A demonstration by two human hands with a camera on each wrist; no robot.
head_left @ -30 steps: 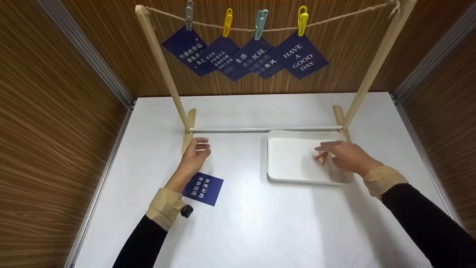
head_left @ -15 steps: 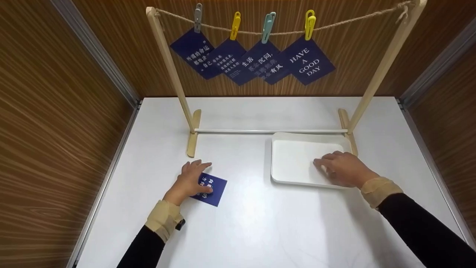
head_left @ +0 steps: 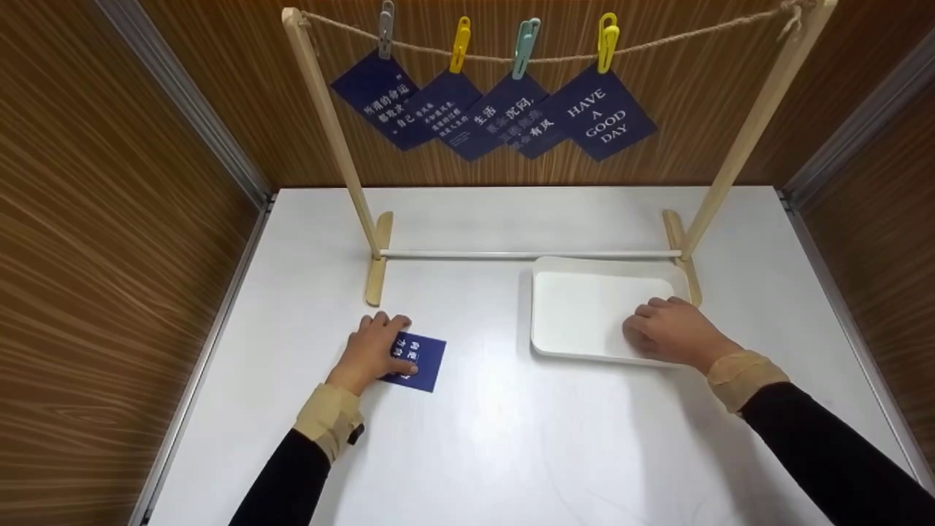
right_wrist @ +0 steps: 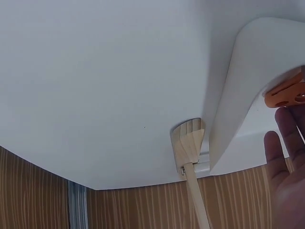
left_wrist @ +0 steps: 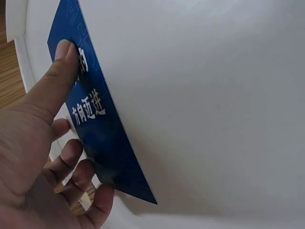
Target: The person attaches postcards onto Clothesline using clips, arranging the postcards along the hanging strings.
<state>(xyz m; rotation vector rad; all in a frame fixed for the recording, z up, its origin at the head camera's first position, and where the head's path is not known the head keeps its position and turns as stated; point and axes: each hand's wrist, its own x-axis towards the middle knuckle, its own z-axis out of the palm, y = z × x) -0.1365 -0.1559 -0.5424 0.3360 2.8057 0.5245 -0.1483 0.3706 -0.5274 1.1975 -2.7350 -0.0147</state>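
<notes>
My left hand [head_left: 367, 352] pinches a dark blue square card [head_left: 429, 363] with white Chinese characters, low over the white table. In the left wrist view, the thumb lies across the printed face of the card [left_wrist: 112, 138] and the fingers are behind it, with the card tilted up. Inside the white tray [head_left: 570, 299], at its right end, my right hand [head_left: 668, 332] is curled over an orange clothespin. The right wrist view shows this clothespin [right_wrist: 281, 98] at the fingertips; its far part is cut off by the frame, and the hand hides it in the head view.
A wooden stand [head_left: 327, 120] at the back carries a twine line [head_left: 679, 33]. Several blue cards [head_left: 599, 117] hang overlapping from it by a grey clothespin [head_left: 386, 31], two yellow ones and a teal one [head_left: 524, 47]. A white rod [head_left: 467, 254] joins the stand's feet.
My left hand has come down toward the table's front and taken hold of the blue card. The right hand has lowered into the tray and closed over the orange clothespin.
</notes>
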